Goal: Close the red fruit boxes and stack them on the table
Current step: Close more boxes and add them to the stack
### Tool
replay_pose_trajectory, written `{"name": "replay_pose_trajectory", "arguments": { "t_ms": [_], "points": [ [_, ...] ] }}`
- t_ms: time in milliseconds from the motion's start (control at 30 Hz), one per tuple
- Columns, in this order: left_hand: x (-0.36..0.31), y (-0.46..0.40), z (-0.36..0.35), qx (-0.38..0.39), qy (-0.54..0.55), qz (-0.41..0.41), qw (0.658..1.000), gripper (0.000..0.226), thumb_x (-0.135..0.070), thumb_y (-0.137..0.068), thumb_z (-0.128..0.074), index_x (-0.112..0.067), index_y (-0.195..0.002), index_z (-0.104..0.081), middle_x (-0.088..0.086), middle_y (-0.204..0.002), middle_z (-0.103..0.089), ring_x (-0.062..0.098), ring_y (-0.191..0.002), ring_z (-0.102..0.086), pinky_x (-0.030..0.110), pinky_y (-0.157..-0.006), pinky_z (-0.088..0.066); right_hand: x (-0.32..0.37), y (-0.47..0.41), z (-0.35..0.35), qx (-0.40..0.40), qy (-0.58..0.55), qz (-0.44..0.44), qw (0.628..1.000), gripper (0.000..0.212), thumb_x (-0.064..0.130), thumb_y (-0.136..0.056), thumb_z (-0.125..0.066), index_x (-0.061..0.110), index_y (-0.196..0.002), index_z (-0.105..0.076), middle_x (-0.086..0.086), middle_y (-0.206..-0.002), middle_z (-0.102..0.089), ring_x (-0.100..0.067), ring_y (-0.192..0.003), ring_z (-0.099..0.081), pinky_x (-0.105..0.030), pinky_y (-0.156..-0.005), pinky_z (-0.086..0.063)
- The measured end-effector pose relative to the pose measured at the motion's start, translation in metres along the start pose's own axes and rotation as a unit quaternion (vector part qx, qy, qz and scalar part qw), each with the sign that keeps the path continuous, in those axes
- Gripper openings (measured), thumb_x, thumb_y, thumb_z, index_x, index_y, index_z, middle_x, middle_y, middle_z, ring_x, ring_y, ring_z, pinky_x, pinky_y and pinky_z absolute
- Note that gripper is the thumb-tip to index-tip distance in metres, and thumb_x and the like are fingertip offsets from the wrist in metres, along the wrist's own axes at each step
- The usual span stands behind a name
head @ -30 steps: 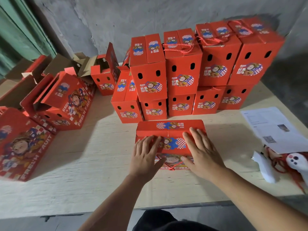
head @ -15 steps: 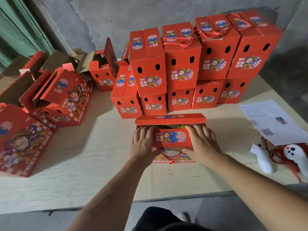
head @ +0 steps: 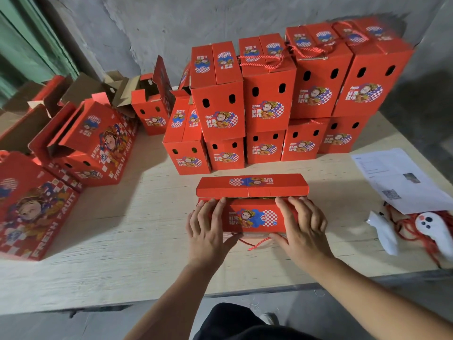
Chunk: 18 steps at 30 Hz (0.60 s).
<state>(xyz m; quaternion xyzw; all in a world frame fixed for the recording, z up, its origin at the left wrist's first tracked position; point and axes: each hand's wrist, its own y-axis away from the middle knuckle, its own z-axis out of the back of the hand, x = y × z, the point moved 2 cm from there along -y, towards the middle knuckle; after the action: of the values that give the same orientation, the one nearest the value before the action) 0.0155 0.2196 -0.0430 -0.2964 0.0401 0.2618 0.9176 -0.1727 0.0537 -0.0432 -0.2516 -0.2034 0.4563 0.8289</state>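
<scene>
Far left: unclosed red boxes (head: 95, 143) lie tipped with flaps hanging out, well apart from my hands, along the left side of the worktop (head: 137, 231).
My left hand (head: 208, 229): fingers straight and spread, laid flat over the left end of the box in front of me, thumb hooked under the near edge. It grips nothing else.
The box I am closing (head: 252, 217): sits on the worktop directly ahead, between both hands. Its long axis runs left to right across my view. The near flap is down under my palms; the far flap (head: 252, 185) is raised just behind my fingertips, with a dark gap showing between the 2.
The relation that counts: the far flap lies away from me, past both sets of fingertips, and both hands look equally near it, so I judge either could reach over and fold it down.
My right hand (head: 302, 224): open, fingers straight, pressing the right end of the same box, thumb at the near edge above the red cord handle (head: 257, 242).
Behind: the stack of closed boxes (head: 289, 99), 2 tiers against a grey wall (head: 171, 28).
Right: a printed sheet (head: 397, 177) and 2 white controllers (head: 431, 227) on red cord.
</scene>
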Motion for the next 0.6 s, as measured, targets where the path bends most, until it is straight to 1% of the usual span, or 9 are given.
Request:
{"name": "replay_pose_trajectory", "arguments": {
  "t_ms": [67,133,167,233,300,333,400,500,600],
  "points": [
    [-0.003,-0.008,0.007,-0.002,0.035,0.015,0.999,0.088,-0.07,-0.083,-0.068,-0.023,-0.152,-0.04,0.01,-0.149,-0.04,0.033,-0.14,-0.038,0.052,-0.115,-0.029,-0.001,-0.001,-0.001,-0.018,0.004,0.003,1.0,0.102,0.048,-0.063,-0.094,0.018,-0.148,-0.046,-0.014,-0.142,-0.044,-0.038,-0.135,-0.039,-0.051,-0.109,-0.032],
    [-0.007,-0.027,0.018,-0.022,0.067,0.008,0.997,0.068,-0.062,-0.095,-0.053,-0.022,-0.149,-0.045,0.009,-0.148,-0.044,0.032,-0.134,-0.042,0.045,-0.112,-0.027,0.0,-0.005,-0.001,-0.045,0.008,0.013,0.999,0.09,0.041,-0.07,-0.092,0.017,-0.145,-0.049,-0.014,-0.14,-0.044,-0.039,-0.132,-0.041,-0.053,-0.107,-0.034],
    [-0.008,-0.041,0.023,-0.027,0.074,-0.001,0.997,0.059,-0.056,-0.099,-0.048,-0.021,-0.146,-0.049,0.007,-0.147,-0.048,0.029,-0.131,-0.045,0.043,-0.11,-0.029,0.001,-0.009,-0.002,-0.061,0.007,0.013,0.998,0.08,0.033,-0.074,-0.089,0.017,-0.142,-0.051,-0.014,-0.139,-0.044,-0.039,-0.131,-0.042,-0.053,-0.106,-0.035],
    [-0.007,-0.071,0.031,0.004,0.07,-0.008,0.998,0.048,-0.05,-0.105,-0.039,-0.021,-0.138,-0.06,0.0,-0.14,-0.058,0.025,-0.128,-0.05,0.04,-0.107,-0.033,0.005,-0.016,-0.001,-0.07,0.005,-0.004,0.998,0.068,0.022,-0.078,-0.081,0.017,-0.14,-0.053,-0.014,-0.139,-0.045,-0.04,-0.132,-0.042,-0.052,-0.107,-0.032],
    [-0.002,-0.094,0.032,0.096,0.062,0.002,0.993,0.048,-0.049,-0.108,-0.033,-0.024,-0.13,-0.067,-0.004,-0.132,-0.066,0.026,-0.126,-0.055,0.039,-0.106,-0.036,0.007,-0.023,-0.001,-0.022,0.001,-0.025,0.999,0.073,0.026,-0.077,-0.079,0.017,-0.143,-0.051,-0.015,-0.142,-0.045,-0.04,-0.135,-0.039,-0.051,-0.111,-0.027],
    [0.001,-0.101,0.03,0.145,0.056,0.005,0.988,0.048,-0.05,-0.108,-0.033,-0.024,-0.131,-0.067,-0.004,-0.133,-0.066,0.026,-0.127,-0.055,0.039,-0.108,-0.037,0.005,-0.025,-0.001,0.011,-0.004,-0.033,0.999,0.078,0.033,-0.076,-0.08,0.017,-0.146,-0.049,-0.014,-0.144,-0.044,-0.039,-0.137,-0.037,-0.05,-0.112,-0.025],
    [0.007,-0.103,0.022,0.21,0.028,-0.001,0.977,0.051,-0.054,-0.107,-0.039,-0.024,-0.143,-0.059,-0.004,-0.146,-0.059,0.025,-0.137,-0.049,0.041,-0.115,-0.033,0.0,-0.026,-0.001,0.065,-0.009,-0.036,0.997,0.086,0.043,-0.076,-0.077,0.018,-0.15,-0.044,-0.013,-0.146,-0.042,-0.037,-0.14,-0.035,-0.049,-0.114,-0.024],
    [0.012,-0.097,0.012,0.242,0.026,0.008,0.97,0.059,-0.06,-0.105,-0.037,-0.027,-0.152,-0.05,-0.007,-0.155,-0.049,0.023,-0.144,-0.04,0.043,-0.118,-0.031,-0.004,-0.027,-0.001,0.097,-0.01,-0.029,0.995,0.089,0.051,-0.079,-0.073,0.017,-0.154,-0.039,-0.014,-0.149,-0.041,-0.038,-0.143,-0.035,-0.049,-0.116,-0.023],
    [0.016,-0.098,0.007,0.233,0.031,0.019,0.972,0.052,-0.055,-0.107,-0.034,-0.031,-0.147,-0.056,-0.009,-0.152,-0.052,0.024,-0.139,-0.044,0.043,-0.115,-0.035,-0.003,-0.031,-0.002,0.132,-0.003,-0.037,0.991,0.09,0.056,-0.082,-0.069,0.017,-0.155,-0.037,-0.014,-0.15,-0.042,-0.038,-0.143,-0.036,-0.05,-0.117,-0.024]
  ]
}}
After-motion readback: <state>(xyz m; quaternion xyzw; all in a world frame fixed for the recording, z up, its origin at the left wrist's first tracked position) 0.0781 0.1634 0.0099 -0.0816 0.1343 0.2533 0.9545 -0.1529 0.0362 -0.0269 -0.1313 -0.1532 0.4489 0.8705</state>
